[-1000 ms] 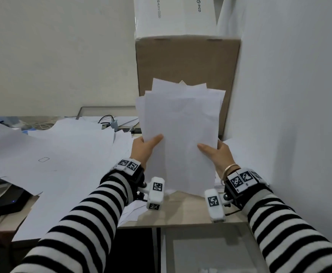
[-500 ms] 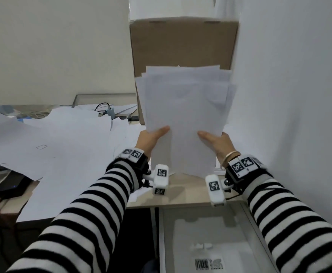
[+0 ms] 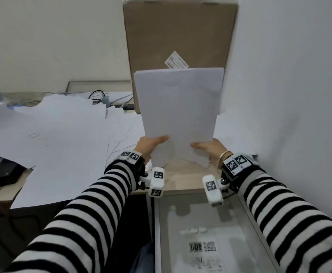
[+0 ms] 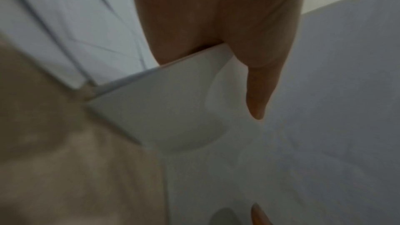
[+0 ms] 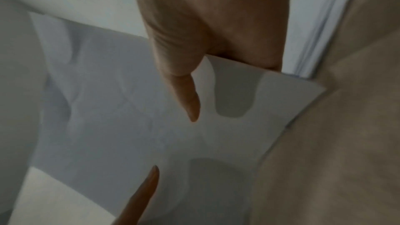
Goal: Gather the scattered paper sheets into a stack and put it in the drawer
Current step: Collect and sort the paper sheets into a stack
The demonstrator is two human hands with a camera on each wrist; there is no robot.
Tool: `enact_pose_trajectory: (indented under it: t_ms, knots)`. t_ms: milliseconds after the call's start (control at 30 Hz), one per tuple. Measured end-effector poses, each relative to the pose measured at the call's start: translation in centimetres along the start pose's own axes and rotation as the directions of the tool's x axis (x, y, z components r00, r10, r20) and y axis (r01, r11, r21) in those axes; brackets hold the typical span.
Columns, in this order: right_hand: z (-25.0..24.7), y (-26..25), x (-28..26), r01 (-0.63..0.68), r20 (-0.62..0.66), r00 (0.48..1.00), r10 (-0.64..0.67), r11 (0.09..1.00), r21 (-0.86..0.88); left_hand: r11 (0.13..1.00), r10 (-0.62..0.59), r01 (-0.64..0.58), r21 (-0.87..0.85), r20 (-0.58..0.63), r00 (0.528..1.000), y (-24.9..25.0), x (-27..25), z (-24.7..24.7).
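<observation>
A stack of white paper sheets [image 3: 179,107] stands upright on its lower edge on the wooden desk [image 3: 182,180], held between both hands. My left hand [image 3: 151,143] pinches its lower left side, thumb in front. My right hand [image 3: 208,147] pinches the lower right side the same way. In the left wrist view the thumb [image 4: 257,78] lies on the stack [image 4: 173,109]. The right wrist view shows the thumb [image 5: 186,91] across the stack [image 5: 129,109], fingers shadowed behind the paper. Below the desk edge an open grey drawer [image 3: 161,233] holds a barcoded plastic packet [image 3: 200,247].
Many loose white sheets [image 3: 58,138] cover the desk to the left. A tall cardboard box [image 3: 179,34] stands behind the stack. A white wall [image 3: 289,95] closes the right side. Cables [image 3: 98,95] and a black device [image 3: 3,174] lie at the left.
The uneven sheets have been squared into a neat stack, standing lower on the desk. Both hands slid down to its lower corners. More of the open drawer shows below.
</observation>
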State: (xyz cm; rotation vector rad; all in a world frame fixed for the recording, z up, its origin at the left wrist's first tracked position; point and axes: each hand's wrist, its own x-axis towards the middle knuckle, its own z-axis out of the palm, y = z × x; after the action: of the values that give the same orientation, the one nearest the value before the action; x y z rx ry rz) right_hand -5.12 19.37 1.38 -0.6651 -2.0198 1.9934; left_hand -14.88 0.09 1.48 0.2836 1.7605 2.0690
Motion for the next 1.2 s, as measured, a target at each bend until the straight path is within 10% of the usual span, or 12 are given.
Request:
enact_pose_trajectory:
  t_ms: [300,533,733,1000,1200]
  knots:
    - [-2.5,-0.5,-0.7,-0.035,0.057,0.998,0.035,0.999,-0.016,0.987,-0.021,0.028,0.156,-0.047,0.999,1.6,0.9,0.3]
    - [-7.4,-2.0,-1.4,0.116,-0.153,0.979,-0.139,0.982,-0.148,0.982,-0.159,0.139,0.13,0.163,0.974,5.0,1.5,4.3]
    - [-11.1,-2.1,0.5,-0.022,-0.311,0.95,-0.02,0.991,-0.132,0.957,-0.204,0.147,0.25,0.219,0.954,3.3,2.5,7.8]
    - [-11.3,-0.1,-0.2,-0.194,-0.387,0.911,0.144,0.977,-0.093,0.793,-0.319,0.23,0.564,0.063,0.946,-1.6,2.8,10.7]
    - [-8.5,-0.9,-0.4,-0.131,-0.217,0.972,0.092,0.976,-0.174,0.66,-0.111,0.091,0.746,-0.023,0.994,0.5,3.4,6.8]
